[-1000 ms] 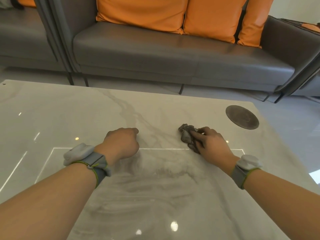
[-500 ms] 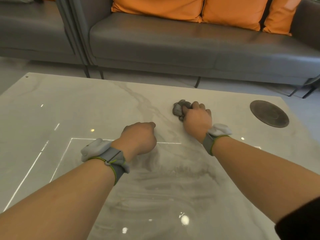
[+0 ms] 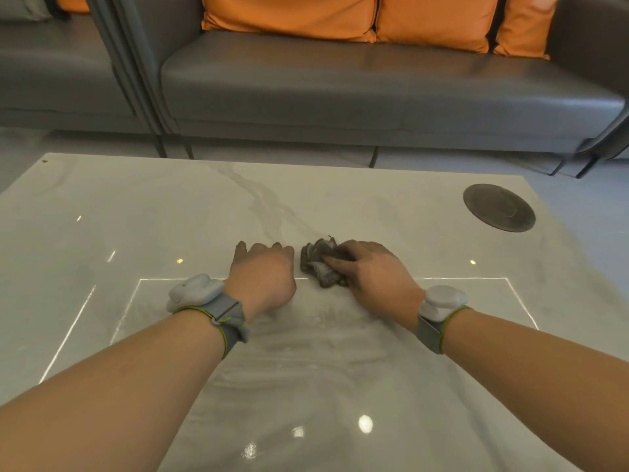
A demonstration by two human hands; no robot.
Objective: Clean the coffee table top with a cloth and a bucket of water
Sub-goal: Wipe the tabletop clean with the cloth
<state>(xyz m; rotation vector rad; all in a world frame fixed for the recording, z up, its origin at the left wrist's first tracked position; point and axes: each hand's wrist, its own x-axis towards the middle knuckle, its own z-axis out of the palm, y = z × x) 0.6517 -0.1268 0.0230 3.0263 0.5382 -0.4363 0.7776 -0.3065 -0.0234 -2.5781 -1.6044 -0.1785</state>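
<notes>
A crumpled dark grey cloth (image 3: pixel 318 262) lies on the pale marble coffee table top (image 3: pixel 170 216), near its middle. My right hand (image 3: pixel 372 274) grips the cloth and presses it onto the surface. My left hand (image 3: pixel 263 272) rests on the table just left of the cloth as a closed fist, holding nothing. Wet wipe streaks show on the table between my forearms. No bucket is in view.
A round dark disc (image 3: pixel 498 207) is set in the table's far right corner. Beyond the far edge stands a grey sofa (image 3: pixel 340 86) with orange cushions (image 3: pixel 292 13); a second grey seat (image 3: pixel 51 69) is at the left.
My right hand has pulled the cloth back toward me and to the right after reaching farther out. My left fist has kept its place on the table.
</notes>
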